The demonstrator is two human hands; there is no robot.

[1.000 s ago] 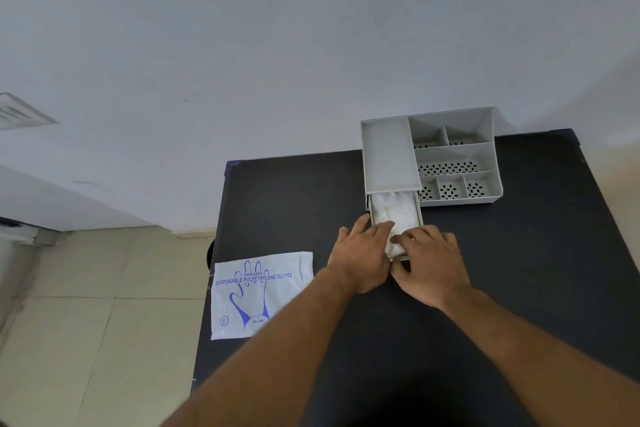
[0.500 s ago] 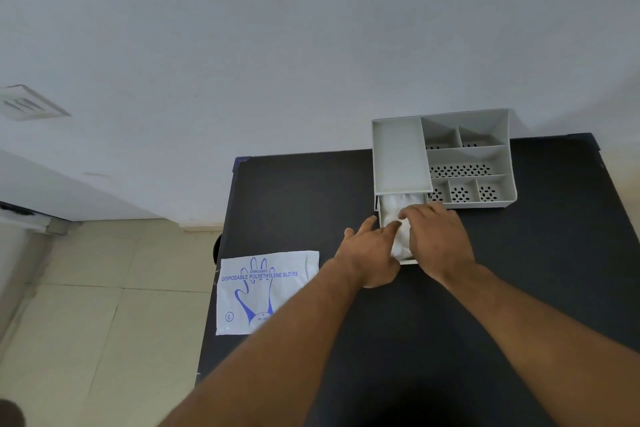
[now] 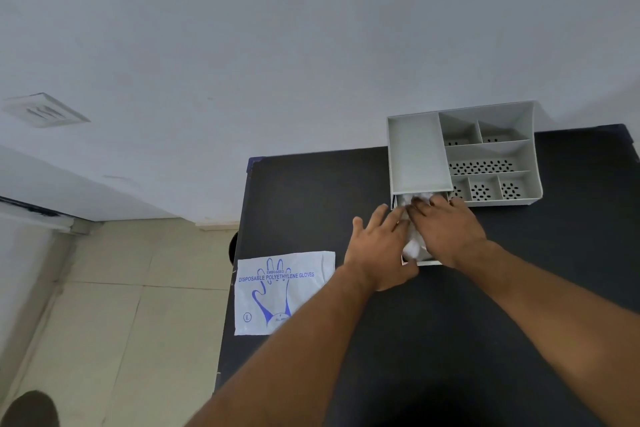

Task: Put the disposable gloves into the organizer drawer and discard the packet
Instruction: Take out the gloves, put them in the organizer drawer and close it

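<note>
- Head view looks down on a black table (image 3: pixel 311 204) with a grey organizer (image 3: pixel 419 152) near its far edge and both bare forearms reaching forward from the bottom of the frame
- left hand (image 3: pixel 379 248) lies palm down, fingers spread apart and pointing toward the organizer, its fingertips resting on the left rim of the pulled-out drawer (image 3: pixel 420 262); it grips nothing that can be seen
- right hand (image 3: pixel 446 232) lies flat over the drawer, fingers close together and angled left, pressing down on the white disposable gloves (image 3: pixel 414 248) inside
- gloves sit in the open drawer; crumpled white plastic shows at the drawer's back end just under the organizer's solid left tray, and again between the two hands
- packet (image 3: pixel 282 291), white with a blue hand outline and the words "DISPOSABLE POLYETHYLENE GLOVES", lies flat at the table's left edge, well apart from both hands, its left side overhanging the edge
- most of the drawer and its contents are covered by the hands; the right thumb cannot be seen
- both arms are cut off by the lower frame edge
</note>
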